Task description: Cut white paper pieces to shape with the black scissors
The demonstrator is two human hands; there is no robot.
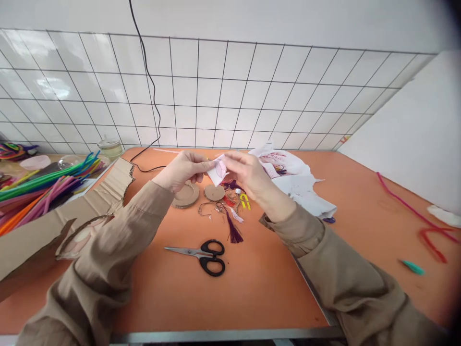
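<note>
Between my two hands is a small piece of white fabric or paper [217, 174] with a purple line drawn on it. My left hand [186, 170] pinches its left edge between thumb and fingers. The fingers of my right hand [248, 174] close on its upper right side. Below them on the orange table lie a cardboard ring [187, 196] and a small cardboard disc [214, 192]. A dark purple tassel [234, 229] rests just nearer, beside loose threads and yellow bits [245, 202]. Black-handled scissors [201, 254] lie in front, blades pointing left.
Torn cardboard [97, 192] and a bundle of coloured pipe cleaners [46, 187] occupy the left side, with a glass jar [110, 148] behind. Crumpled white cloth [306, 190] with purple marks lies right of my hands. Red pipe cleaners [434, 245] and a green piece [413, 267] sit far right.
</note>
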